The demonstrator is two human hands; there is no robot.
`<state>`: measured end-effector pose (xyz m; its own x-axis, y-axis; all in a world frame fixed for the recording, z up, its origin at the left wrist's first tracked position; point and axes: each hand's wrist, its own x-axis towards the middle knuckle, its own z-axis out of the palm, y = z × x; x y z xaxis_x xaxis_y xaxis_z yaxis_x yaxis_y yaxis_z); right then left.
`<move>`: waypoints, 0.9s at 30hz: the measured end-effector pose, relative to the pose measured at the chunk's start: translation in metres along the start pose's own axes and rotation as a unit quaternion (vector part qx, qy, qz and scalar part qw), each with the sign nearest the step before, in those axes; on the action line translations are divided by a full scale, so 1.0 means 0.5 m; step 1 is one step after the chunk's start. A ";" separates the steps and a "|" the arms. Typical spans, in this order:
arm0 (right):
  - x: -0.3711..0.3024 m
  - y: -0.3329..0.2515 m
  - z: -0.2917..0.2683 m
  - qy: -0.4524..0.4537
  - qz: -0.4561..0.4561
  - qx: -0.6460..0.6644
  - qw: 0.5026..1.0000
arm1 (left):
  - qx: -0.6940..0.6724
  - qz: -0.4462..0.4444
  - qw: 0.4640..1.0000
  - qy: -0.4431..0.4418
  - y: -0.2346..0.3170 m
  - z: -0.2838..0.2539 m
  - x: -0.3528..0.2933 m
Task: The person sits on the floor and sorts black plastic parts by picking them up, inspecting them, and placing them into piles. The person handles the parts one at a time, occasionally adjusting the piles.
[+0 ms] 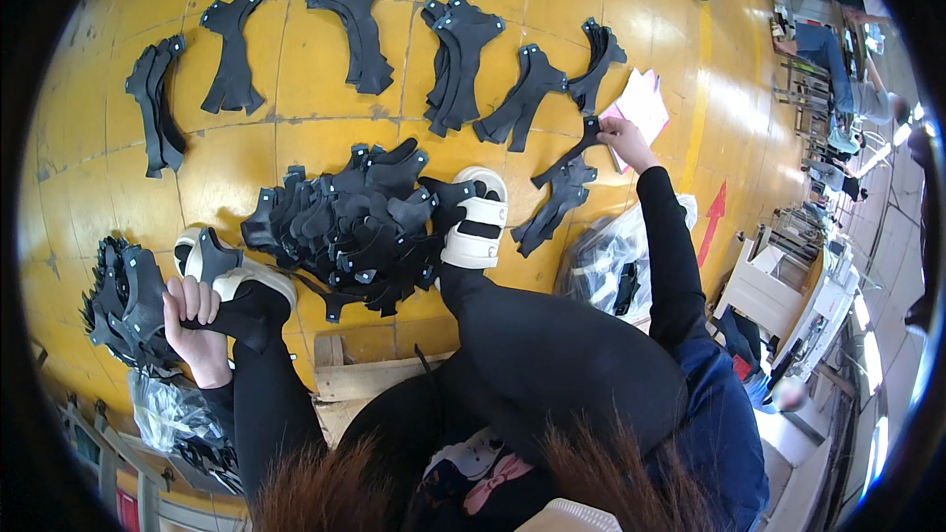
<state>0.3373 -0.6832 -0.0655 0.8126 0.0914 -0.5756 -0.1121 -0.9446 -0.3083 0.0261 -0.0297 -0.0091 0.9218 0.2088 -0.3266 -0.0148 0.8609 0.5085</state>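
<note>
My left hand (197, 327) is closed on a black cut piece (246, 319) beside my left foot. My right hand (628, 144) reaches out to the right and pinches the end of another black piece (569, 160), which hangs at a slant. Just below it lies a small stack of forked black pieces (555, 205). A big jumbled heap of black pieces (345, 222) with small pale labels spreads between my feet. Another pile of black pieces (128, 296) stands by my left hand. Pink and white papers (641, 110) lie just beyond my right hand.
Several separate stacks of black pieces (360, 25) lie across the yellow tiled floor (286, 59). A clear plastic bag (596, 266) sits right of my leg, another bag (172, 409) at lower left. Machines (788, 286) and people (838, 79) are at the right.
</note>
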 end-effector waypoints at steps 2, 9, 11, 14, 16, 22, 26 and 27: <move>0.023 0.006 -0.023 0.067 0.008 -0.062 0.996 | 0.001 0.001 1.000 0.009 -0.002 -0.003 0.001; 0.108 0.009 -0.086 0.180 0.103 -0.212 0.955 | 0.009 -0.003 1.000 0.007 -0.007 0.001 0.005; 0.123 0.020 -0.103 0.203 0.104 -0.242 0.943 | 0.010 -0.003 1.000 0.010 -0.012 -0.001 0.009; 0.148 0.019 -0.109 0.234 0.113 -0.268 0.928 | 0.017 0.001 1.000 0.012 -0.008 0.001 0.006; 0.158 0.007 -0.114 0.236 0.123 -0.265 0.927 | 0.018 -0.002 1.000 0.014 -0.005 0.000 0.005; 0.185 -0.008 -0.153 0.250 0.127 -0.287 0.916 | 0.027 -0.005 0.999 0.043 -0.006 -0.010 0.000; 0.204 -0.008 -0.170 0.274 0.142 -0.289 0.906 | 0.022 -0.006 0.999 0.049 -0.018 0.001 0.009; 0.205 -0.014 -0.163 0.290 0.138 -0.292 0.901 | 0.020 -0.006 0.999 0.049 -0.017 0.004 0.009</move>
<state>0.4680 -0.6929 -0.0609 0.9811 -0.1921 -0.0247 -0.1730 -0.9265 0.3342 0.0313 -0.0373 -0.0132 0.8791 0.2446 -0.4090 0.0134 0.8451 0.5344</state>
